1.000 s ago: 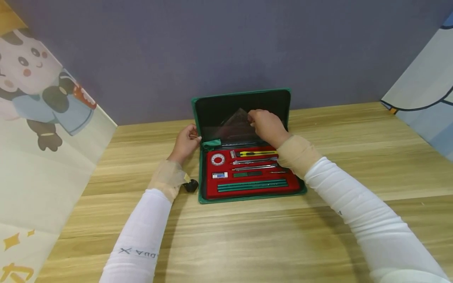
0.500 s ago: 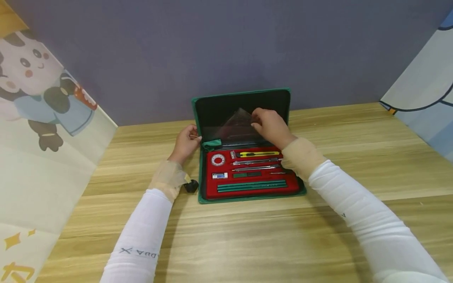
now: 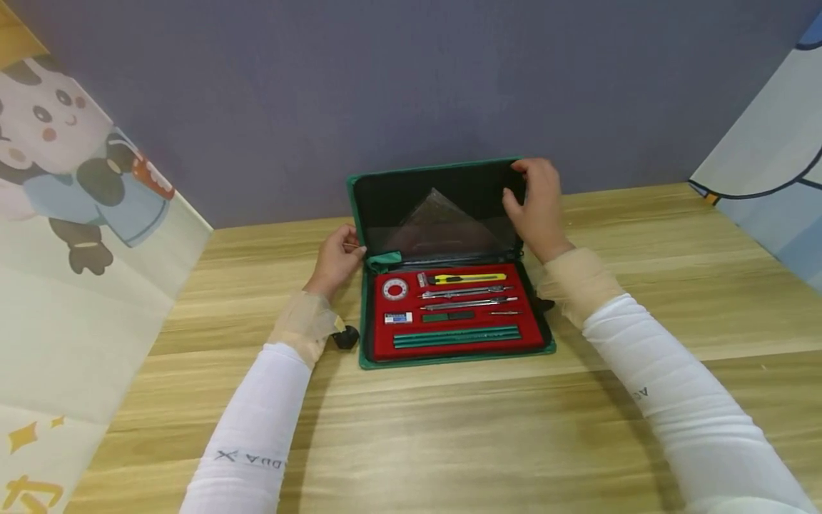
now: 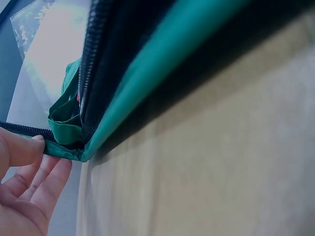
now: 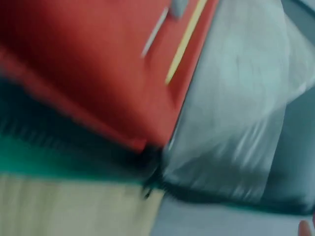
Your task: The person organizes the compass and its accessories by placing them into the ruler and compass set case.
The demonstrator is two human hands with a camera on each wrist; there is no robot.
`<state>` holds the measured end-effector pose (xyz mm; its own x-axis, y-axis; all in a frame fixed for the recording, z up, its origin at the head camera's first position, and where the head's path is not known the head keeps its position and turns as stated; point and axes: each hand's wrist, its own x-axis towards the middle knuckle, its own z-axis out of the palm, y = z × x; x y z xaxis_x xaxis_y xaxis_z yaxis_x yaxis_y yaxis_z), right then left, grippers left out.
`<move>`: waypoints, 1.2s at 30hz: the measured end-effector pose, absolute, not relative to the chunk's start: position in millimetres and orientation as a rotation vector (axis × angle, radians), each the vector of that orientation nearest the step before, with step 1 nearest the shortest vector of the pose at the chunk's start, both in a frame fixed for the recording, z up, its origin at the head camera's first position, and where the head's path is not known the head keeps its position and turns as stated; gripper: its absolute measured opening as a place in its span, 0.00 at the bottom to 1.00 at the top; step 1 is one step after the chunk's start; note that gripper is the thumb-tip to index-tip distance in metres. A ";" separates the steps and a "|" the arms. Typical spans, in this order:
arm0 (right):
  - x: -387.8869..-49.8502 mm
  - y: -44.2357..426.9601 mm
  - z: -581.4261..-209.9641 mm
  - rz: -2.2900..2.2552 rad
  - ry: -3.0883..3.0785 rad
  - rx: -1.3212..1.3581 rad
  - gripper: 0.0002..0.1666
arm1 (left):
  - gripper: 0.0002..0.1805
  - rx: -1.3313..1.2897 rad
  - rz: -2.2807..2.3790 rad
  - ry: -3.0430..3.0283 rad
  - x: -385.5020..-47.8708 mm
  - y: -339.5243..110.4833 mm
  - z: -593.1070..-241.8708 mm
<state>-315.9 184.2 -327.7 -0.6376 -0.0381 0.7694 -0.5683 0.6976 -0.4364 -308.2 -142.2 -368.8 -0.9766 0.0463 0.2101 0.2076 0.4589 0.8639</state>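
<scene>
A green zip case (image 3: 459,360) with a red tray (image 3: 475,348) lies unfolded on the table, its black-lined lid (image 3: 475,182) raised. My left hand (image 3: 337,260) pinches the lid's left edge near the hinge; in the left wrist view the thumb (image 4: 22,147) is in front and the fingers behind. At the lid's upper right corner is my right hand (image 3: 541,207), thumb and fingers apart, holding nothing; whether it touches the rim I cannot tell. A clear triangular piece (image 3: 437,214) sticks up from the lid's see-through pocket (image 5: 221,142).
The tray holds a yellow utility knife (image 3: 472,278), compasses (image 3: 465,292), a round white dial (image 3: 394,289), an eraser (image 3: 398,318) and green pencils (image 3: 456,337). A green fabric strip (image 3: 385,261) lies at the left hinge. A grey wall (image 3: 411,86) stands behind.
My right hand has left the clear triangular piece and moved right and up to the lid's upper right corner. The left hand stays at the lid's left edge.
</scene>
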 end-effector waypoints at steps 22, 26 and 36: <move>-322.0 213.7 -346.4 1.361 -2.315 0.205 0.15 | 0.46 -0.343 -1.533 -2.733 -305.0 -134.6 -365.0; -320.5 214.2 -346.7 1.317 -2.314 0.206 0.15 | 0.42 -0.315 -1.368 -2.763 -303.7 -133.5 -361.6; -319.3 213.4 -347.5 1.293 -2.298 0.222 0.14 | 0.23 -0.083 -0.994 -2.780 -292.7 -130.9 -355.6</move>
<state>-319.3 213.4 -347.5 -0.8666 0.0953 0.4898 -0.3693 0.5378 -0.7579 -292.7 -130.9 -355.6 -0.9809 -0.0104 0.1942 0.1151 0.7739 0.6228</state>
